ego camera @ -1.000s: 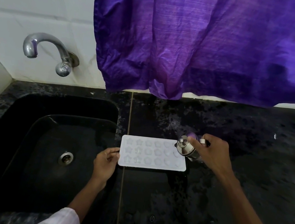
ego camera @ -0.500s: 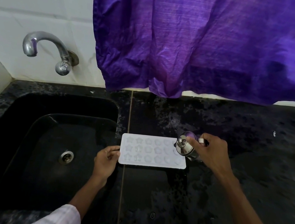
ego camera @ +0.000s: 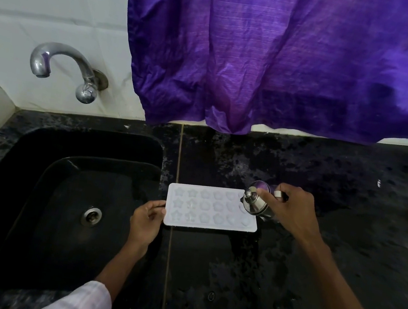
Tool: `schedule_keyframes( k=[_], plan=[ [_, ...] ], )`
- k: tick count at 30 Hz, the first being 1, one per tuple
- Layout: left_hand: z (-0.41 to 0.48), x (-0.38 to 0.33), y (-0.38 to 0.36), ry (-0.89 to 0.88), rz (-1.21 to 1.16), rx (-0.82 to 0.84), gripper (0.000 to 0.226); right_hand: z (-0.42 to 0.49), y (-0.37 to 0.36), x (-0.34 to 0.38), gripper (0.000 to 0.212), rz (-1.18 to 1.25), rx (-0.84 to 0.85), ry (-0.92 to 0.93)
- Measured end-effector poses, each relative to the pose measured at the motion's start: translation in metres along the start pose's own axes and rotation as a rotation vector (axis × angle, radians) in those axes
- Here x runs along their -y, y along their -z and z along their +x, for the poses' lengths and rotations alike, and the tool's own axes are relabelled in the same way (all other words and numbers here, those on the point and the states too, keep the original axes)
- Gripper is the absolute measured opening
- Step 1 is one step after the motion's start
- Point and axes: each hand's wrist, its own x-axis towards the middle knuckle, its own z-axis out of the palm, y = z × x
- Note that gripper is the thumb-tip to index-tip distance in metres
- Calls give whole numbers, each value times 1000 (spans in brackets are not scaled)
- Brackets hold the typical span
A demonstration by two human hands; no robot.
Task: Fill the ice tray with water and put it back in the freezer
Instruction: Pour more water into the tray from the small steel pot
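Note:
A white ice tray (ego camera: 212,209) with star and flower shaped moulds lies flat on the black counter, just right of the sink. My left hand (ego camera: 146,221) pinches its left edge. My right hand (ego camera: 291,212) grips a small steel jug (ego camera: 256,203) with a knobbed lid, tilted over the tray's right end. I cannot make out a stream of water or tell how full the moulds are.
A black sink (ego camera: 60,202) with a steel drain (ego camera: 91,215) lies to the left, below a wall-mounted chrome tap (ego camera: 60,66). A purple curtain (ego camera: 289,61) hangs over the back of the wet black granite counter (ego camera: 350,188).
The jug and both hands stay almost where they were; only the view shifts slightly.

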Motion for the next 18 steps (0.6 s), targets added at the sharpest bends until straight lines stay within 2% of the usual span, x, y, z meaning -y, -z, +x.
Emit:
schedule_keyframes(
  k=[18],
  plan=[
    [-1, 0, 1, 3, -2, 5, 20, 0, 1, -2, 56, -11, -5, 18]
  ],
)
